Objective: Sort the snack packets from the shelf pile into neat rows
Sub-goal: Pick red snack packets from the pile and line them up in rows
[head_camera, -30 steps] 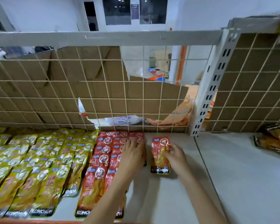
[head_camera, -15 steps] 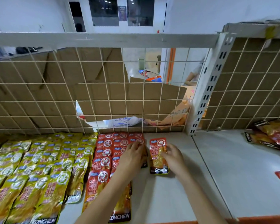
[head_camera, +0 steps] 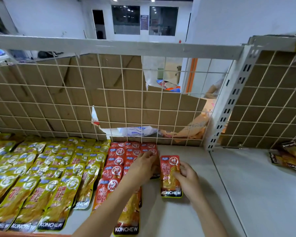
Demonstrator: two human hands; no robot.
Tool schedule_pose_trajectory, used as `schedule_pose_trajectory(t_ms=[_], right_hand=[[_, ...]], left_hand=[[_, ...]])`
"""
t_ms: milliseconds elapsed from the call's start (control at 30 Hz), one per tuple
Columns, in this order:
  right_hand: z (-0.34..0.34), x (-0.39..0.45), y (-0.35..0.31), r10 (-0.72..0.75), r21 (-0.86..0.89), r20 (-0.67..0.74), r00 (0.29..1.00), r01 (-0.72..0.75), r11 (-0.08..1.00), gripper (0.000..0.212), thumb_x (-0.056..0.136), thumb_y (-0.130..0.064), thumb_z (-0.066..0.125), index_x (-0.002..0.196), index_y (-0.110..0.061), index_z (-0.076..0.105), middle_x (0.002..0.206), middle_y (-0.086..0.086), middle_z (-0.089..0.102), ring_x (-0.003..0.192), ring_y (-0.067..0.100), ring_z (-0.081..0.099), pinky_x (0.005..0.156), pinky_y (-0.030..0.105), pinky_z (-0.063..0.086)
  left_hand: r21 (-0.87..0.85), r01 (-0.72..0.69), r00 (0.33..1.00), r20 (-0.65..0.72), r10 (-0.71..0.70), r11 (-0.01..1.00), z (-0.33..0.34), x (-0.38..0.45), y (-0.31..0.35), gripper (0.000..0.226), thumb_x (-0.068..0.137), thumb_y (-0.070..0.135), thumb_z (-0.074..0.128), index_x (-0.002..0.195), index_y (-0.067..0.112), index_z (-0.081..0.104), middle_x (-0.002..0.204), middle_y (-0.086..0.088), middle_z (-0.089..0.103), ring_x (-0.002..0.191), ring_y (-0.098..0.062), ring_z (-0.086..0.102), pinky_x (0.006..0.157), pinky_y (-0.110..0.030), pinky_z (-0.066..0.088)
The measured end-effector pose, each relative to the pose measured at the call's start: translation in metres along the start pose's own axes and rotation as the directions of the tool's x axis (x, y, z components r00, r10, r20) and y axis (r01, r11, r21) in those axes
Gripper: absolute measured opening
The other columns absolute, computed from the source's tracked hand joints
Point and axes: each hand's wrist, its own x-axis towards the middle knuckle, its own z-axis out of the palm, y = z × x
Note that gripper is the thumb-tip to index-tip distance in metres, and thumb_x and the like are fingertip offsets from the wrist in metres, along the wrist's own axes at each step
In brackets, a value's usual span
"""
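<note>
Yellow snack packets point(head_camera: 41, 170) lie in overlapping rows on the left of the white shelf point(head_camera: 186, 218). Red packets point(head_camera: 117, 161) form rows beside them in the middle. My left hand point(head_camera: 143, 165) rests flat on the right-hand red row, fingers stretched toward the back. One red packet point(head_camera: 170, 176) lies apart to the right of that row, label up. My right hand point(head_camera: 188, 180) holds this packet at its right edge, thumb on its face. A loose pile of packets point(head_camera: 290, 156) sits at the far right on the neighbouring shelf.
A white wire grid point(head_camera: 123, 100) backed with torn cardboard closes the rear of the shelf. A slotted metal upright point(head_camera: 229, 106) separates the two shelf bays. Bare shelf surface lies between the single red packet and the right pile.
The camera has tilted and come closer. My right hand has shifted the single red packet slightly; my left hand stays on the red row.
</note>
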Motion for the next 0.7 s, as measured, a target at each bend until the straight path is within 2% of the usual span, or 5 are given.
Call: schedule_pose_trajectory(t_ms=[200, 367, 533, 600, 700], right_hand=[[0.005, -0.001, -0.004, -0.003, -0.006, -0.011, 1.0, 0.003, 1.0, 0.034, 0.089, 0.005, 0.055, 0.105, -0.024, 0.051, 0.097, -0.005, 0.067, 0.085, 0.01, 0.065, 0.076, 0.03, 0.052], [0.007, 0.041, -0.021, -0.022, -0.238, -0.078, 0.997, 0.003, 0.971, 0.019, 0.092, -0.014, 0.057, 0.105, -0.027, 0.052, 0.099, -0.004, 0.066, 0.087, 0.02, 0.065, 0.082, 0.046, 0.055], [0.025, 0.077, -0.021, -0.077, -0.344, -0.092, 0.993, 0.041, 0.938, 0.035, 0.088, -0.012, 0.062, 0.122, -0.011, 0.055, 0.116, 0.01, 0.064, 0.106, 0.028, 0.061, 0.088, 0.038, 0.05], [0.033, 0.07, -0.016, -0.178, -0.423, -0.123, 0.976, 0.111, 0.899, 0.032, 0.089, -0.012, 0.059, 0.122, -0.009, 0.056, 0.116, 0.016, 0.061, 0.11, 0.033, 0.057, 0.092, 0.04, 0.046], [0.04, 0.057, -0.008, -0.281, -0.672, -0.097, 0.955, 0.146, 0.726, 0.036, 0.097, -0.015, 0.047, 0.132, -0.013, 0.053, 0.126, 0.016, 0.047, 0.119, 0.033, 0.043, 0.098, 0.037, 0.037]], left_hand=[[-0.01, -0.031, 0.999, 0.032, 0.031, 0.999, -0.005, -0.002, -0.004, 0.049, 0.096, 0.027, 0.047, 0.144, 0.022, 0.036, 0.151, 0.0, 0.029, 0.137, -0.022, 0.025, 0.107, -0.034, 0.033], [-0.037, -0.029, 0.999, 0.012, 0.03, 0.999, -0.003, -0.004, -0.002, 0.048, 0.094, 0.029, 0.051, 0.14, 0.022, 0.041, 0.149, 0.001, 0.031, 0.134, -0.021, 0.027, 0.106, -0.035, 0.035], [-0.027, -0.013, 1.0, 0.013, 0.014, 1.0, -0.002, -0.003, -0.002, 0.051, 0.093, 0.025, 0.053, 0.142, 0.023, 0.038, 0.149, 0.003, 0.031, 0.135, -0.02, 0.028, 0.106, -0.033, 0.035], [-0.028, -0.011, 1.0, -0.002, 0.011, 1.0, -0.002, -0.003, -0.001, 0.052, 0.093, 0.024, 0.054, 0.142, 0.024, 0.037, 0.149, 0.003, 0.03, 0.134, -0.019, 0.028, 0.105, -0.033, 0.036], [-0.02, -0.02, 0.999, -0.035, 0.019, 1.0, -0.002, -0.004, 0.002, 0.05, 0.094, 0.024, 0.051, 0.142, 0.024, 0.038, 0.148, 0.003, 0.031, 0.133, -0.019, 0.029, 0.105, -0.031, 0.035]])
